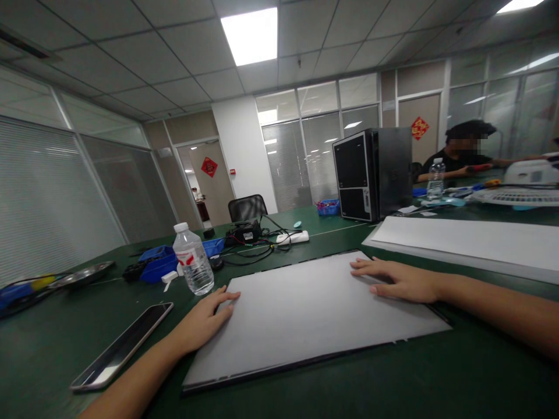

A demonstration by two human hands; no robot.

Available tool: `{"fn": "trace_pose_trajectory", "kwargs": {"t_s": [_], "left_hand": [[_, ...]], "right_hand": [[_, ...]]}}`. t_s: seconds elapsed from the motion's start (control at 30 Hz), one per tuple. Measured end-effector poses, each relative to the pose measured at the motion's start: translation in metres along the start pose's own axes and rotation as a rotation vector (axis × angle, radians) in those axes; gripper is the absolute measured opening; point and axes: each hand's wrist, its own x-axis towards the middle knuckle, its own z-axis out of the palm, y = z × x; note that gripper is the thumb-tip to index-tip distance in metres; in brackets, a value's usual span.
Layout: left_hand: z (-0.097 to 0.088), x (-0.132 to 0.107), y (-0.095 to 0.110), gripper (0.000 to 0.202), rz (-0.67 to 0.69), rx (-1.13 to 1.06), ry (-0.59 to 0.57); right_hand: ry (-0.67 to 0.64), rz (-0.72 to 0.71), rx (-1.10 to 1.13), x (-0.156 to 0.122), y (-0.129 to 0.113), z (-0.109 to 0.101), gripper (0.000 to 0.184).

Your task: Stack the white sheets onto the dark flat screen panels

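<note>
A flat white panel with a thin black edge lies on the green tabletop in front of me. My left hand rests on its left edge, fingers stretched toward the far side. Across the panel, my right hand lies flat over the right edge with its fingers apart. Neither hand grips anything. Just beyond my left hand stands a clear plastic water bottle with a white cap. A smartphone lies face up beside my left forearm.
White sheets lie at the right. Behind the panel are a power strip, tangled cables and blue bins. A black computer tower stands at the back. A person in a black cap works at the far right near another bottle.
</note>
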Motion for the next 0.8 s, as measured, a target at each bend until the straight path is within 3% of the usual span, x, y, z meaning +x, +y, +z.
{"fn": "trace_pose_trajectory", "kwargs": {"t_s": [0.13,0.27,0.4,0.5,0.6,0.8], "left_hand": [[0.001,0.000,0.002,0.062,0.017,0.025,0.005],[0.001,-0.001,0.002,0.065,0.017,0.059,-0.011],[0.000,-0.002,0.003,0.068,0.016,0.082,-0.014],[0.001,-0.001,0.002,0.069,0.020,0.104,-0.012],[0.001,-0.002,0.002,0.070,0.029,0.124,-0.011],[-0.001,-0.003,0.003,0.066,0.033,0.147,-0.024]], "right_hand": [[0.222,0.065,-0.183,0.010,0.024,0.000,0.064],[0.375,0.277,-0.525,0.014,0.067,-0.010,0.063],[0.458,0.556,-0.553,0.006,0.107,-0.017,0.072],[0.443,0.699,-0.521,0.000,0.126,-0.020,0.077],[0.390,0.703,-0.506,-0.005,0.132,-0.024,0.073],[0.350,0.536,-0.567,-0.008,0.123,-0.030,0.049]]}}
